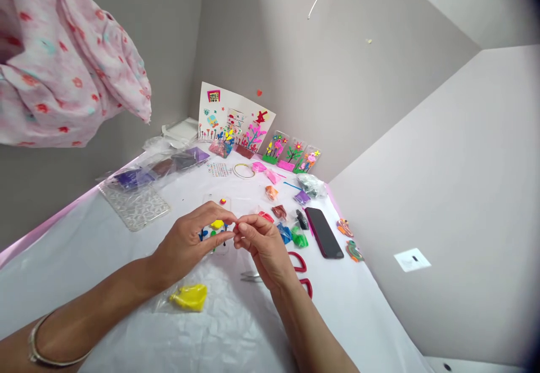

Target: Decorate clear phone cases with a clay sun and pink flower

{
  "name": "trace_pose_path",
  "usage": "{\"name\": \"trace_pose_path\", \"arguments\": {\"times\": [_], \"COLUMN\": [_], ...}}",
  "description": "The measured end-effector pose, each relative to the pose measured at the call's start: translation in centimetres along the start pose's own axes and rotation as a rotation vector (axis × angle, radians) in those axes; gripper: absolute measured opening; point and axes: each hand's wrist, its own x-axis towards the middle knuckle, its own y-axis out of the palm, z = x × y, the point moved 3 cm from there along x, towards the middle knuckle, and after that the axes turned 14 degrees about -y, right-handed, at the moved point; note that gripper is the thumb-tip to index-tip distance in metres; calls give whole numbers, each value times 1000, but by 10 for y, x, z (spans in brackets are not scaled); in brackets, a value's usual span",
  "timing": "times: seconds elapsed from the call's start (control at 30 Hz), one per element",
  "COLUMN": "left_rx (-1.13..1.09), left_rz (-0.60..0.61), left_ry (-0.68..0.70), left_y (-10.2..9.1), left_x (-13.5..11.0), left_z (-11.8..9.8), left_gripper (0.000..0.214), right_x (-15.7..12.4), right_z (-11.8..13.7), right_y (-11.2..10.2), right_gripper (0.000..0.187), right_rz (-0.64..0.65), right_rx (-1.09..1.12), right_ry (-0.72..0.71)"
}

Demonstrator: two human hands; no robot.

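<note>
A tiny red piece of modelling clay (237, 226) shows between the fingertips of both hands, mostly hidden by them. My right hand (262, 243) pinches it between thumb and fingers. From the other side, the thumb and index finger of my left hand (189, 238) close round the same bit. Beneath the hands lies a clear phone case (223, 245) with yellow, blue, green and black clay shapes, partly covered; a red and yellow dot (223, 201) sits near its far end. A bag of yellow clay (190, 297) rests nearer me. Red-handled scissors (300, 261) lie partly under my right wrist.
Bagged clay in several colours, such as green (300, 237) and brown (279, 211), lies right of the hands, beside a dark phone (324, 232). Decorated cases (276, 147) and a picture board (236, 117) lean at the back. A patterned clear sheet (135, 207) lies left. Floral cloth (76, 69) hangs upper left.
</note>
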Motion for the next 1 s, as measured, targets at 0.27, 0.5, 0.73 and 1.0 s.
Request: {"name": "trace_pose_path", "arguments": {"times": [0.27,0.5,0.73,1.0], "left_rx": [136,212,163,-220], "left_rz": [-37,-23,1,31], "left_ry": [165,167,85,-336], "left_y": [1,5,7,-6], "left_x": [-1,-5,-6,4], "left_z": [5,3,3,8], "left_gripper": [10,10,14,14], "right_x": [-1,-2,-3,-4], "right_z": [-4,-1,0,9], "right_y": [2,5,9,7], "right_gripper": [27,21,16,23], "right_rz": [-13,3,43,73], "right_rx": [-40,-118,-180,-39], "right_ry": [-61,-122,-154,-115]}}
